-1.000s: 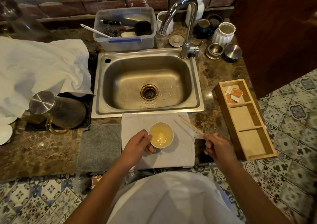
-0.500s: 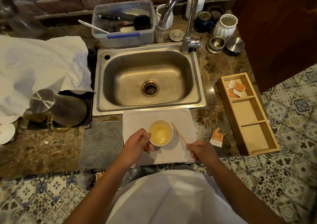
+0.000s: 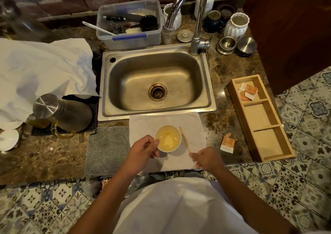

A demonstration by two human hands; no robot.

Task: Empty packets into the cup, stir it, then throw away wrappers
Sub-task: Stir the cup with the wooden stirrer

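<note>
The cup [image 3: 167, 138] stands on the white cloth [image 3: 193, 126] at the desk's front edge, just before the sink [image 3: 206, 83]. The left hand [image 3: 143, 149] holds its near wall, thumb at the rim. The right hand [image 3: 206, 159] pinches the lower end of the wooden stirrer [image 3: 184, 139], which lies beside the cup. The cup looks light and tippable (the liquid would spill), so it is best steadied by the wall. An orange wrapper [image 3: 227, 143] lies near the wooden tray [image 3: 286, 150]; being thin and limp, it is likely best pinched at an edge.

Bare counter between white towel [image 3: 143, 124] and wooden tray [image 3: 279, 149], 1 wrapper [image 3: 227, 142] there.
</note>
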